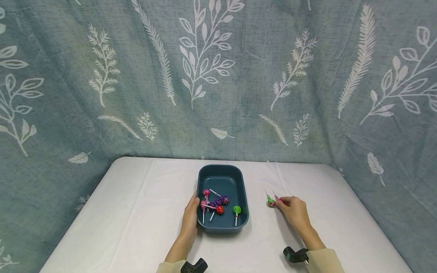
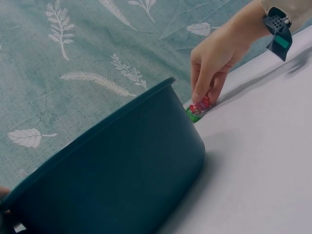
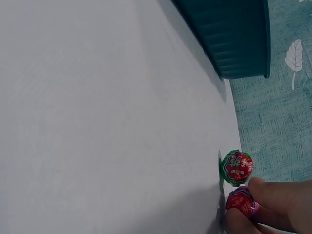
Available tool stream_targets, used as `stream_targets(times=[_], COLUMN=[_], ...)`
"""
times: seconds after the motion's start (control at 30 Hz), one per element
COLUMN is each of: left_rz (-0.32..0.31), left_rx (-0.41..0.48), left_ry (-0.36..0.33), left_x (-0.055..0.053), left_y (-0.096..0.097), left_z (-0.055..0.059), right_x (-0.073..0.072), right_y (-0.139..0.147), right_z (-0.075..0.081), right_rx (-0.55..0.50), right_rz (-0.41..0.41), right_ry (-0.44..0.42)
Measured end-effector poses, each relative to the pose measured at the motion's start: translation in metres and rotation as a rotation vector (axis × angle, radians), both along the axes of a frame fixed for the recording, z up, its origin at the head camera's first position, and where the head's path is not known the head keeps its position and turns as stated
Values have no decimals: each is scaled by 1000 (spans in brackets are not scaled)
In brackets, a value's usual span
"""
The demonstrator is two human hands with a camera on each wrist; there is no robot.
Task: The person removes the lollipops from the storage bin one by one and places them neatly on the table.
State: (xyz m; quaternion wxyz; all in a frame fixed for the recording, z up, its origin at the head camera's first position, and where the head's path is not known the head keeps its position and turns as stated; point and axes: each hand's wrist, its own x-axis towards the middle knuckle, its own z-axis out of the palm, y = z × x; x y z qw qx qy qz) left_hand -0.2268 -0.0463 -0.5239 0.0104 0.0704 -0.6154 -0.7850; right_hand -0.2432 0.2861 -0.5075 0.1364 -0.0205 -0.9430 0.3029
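Note:
My left hand (image 1: 190, 217) holds the left side of a dark teal plastic bin (image 1: 223, 230), at its rim. Inside the bin lie several wrapped lollipops: pink, purple, a red one (image 1: 220, 209) and a green one (image 1: 237, 209). On the white cloth to the right, my right hand (image 1: 296, 212) pinches a pink-wrapped lollipop (image 3: 241, 202) by its candy head between thumb and fingers. Right beside it lies a green-and-red lollipop (image 3: 237, 167), its stick pointing away from me. In the left wrist view, the bin's wall (image 2: 126, 161) hides its contents.
A white cloth (image 1: 136, 212) covers the table. Behind it and at both sides hangs a grey-green curtain (image 1: 239, 125) with white leaf prints. A dark wrist device (image 1: 295, 254) sits on the right wrist, and another (image 1: 194, 266) on the left.

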Motion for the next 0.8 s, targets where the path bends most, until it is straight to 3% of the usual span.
stream_targets(times=[0.23, 0.8], left_rz=[-3, -7], left_rx=[-16, -17], left_ry=[-26, -16], left_x=[1, 1], left_y=[0, 0], left_z=[2, 3], right_x=[-1, -1], right_y=[-2, -1], right_z=[-1, -1], right_rx=[-1, -13], right_rz=[-8, -6], right_ry=[-12, 3])
